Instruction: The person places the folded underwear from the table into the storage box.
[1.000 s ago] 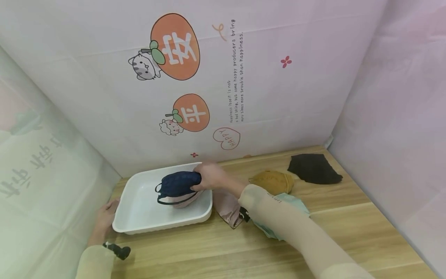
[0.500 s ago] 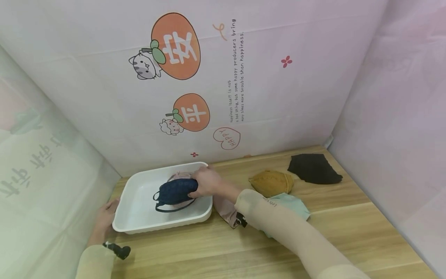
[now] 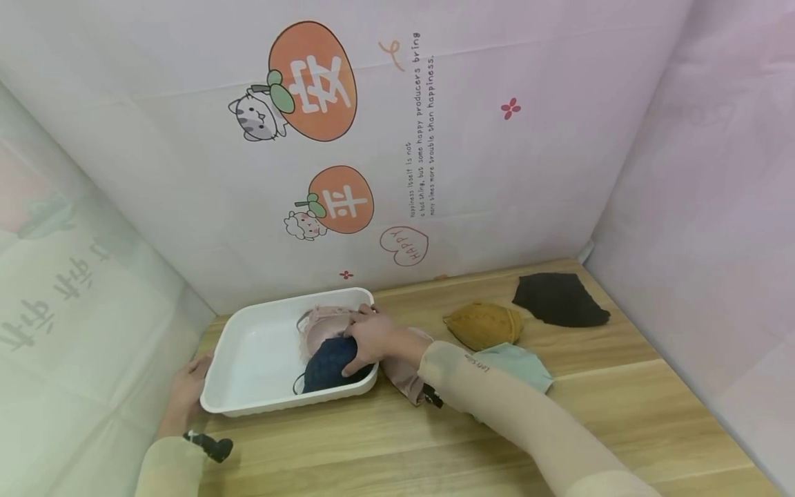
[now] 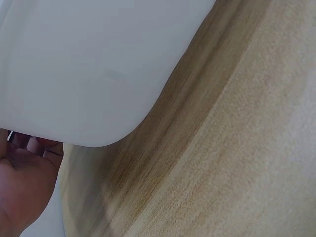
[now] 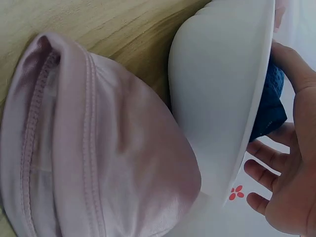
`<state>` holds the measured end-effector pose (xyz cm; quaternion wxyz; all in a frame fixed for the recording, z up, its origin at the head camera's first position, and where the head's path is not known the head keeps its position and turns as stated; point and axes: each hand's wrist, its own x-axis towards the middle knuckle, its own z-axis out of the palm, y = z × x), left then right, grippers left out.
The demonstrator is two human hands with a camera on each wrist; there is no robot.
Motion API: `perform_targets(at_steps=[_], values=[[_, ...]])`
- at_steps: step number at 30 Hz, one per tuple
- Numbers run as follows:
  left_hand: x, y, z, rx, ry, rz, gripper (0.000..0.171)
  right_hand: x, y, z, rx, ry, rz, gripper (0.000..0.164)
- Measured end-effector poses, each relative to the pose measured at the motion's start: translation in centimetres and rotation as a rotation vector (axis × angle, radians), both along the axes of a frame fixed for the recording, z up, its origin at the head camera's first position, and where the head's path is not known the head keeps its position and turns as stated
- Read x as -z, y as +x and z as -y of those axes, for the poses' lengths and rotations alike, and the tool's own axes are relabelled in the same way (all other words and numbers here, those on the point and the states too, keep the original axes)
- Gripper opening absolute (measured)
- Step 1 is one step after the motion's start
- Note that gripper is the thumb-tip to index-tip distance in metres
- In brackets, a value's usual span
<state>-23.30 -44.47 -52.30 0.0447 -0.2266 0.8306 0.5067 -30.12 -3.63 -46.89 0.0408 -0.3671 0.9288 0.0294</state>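
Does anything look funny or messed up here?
Yes, the printed backdrop: its English lettering and HAPPY heart are turned sideways, as if it were hung on its side. I see nothing spilled or broken around the white tray or navy bra.

The tray [image 3: 254, 352] is showing plain white, the nearer bra [image 3: 326, 369] dark blue, the farther bra [image 3: 329, 328] pale pink. The bench [image 3: 373, 449] is showing yellowish wood grain, the wall [image 3: 528, 179] orange fruits [image 3: 345, 76] on white.

Left half of white rectangular plastic tray [image 3: 251, 359] free to you from above; pale-pink padded garment [image 3: 324, 330], navy cloth garment [image 3: 324, 369], your right hand [image 3: 374, 338] block right half.
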Motion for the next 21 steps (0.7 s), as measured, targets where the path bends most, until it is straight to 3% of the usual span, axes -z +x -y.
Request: perform_targets(at_steps=[21], values=[[0.0,-0.1,-0.4,-0.026,0.044,-0.033,0.071,-1.4,-1.0,-2.8,-0.001,-0.230,0.023,0.058]])
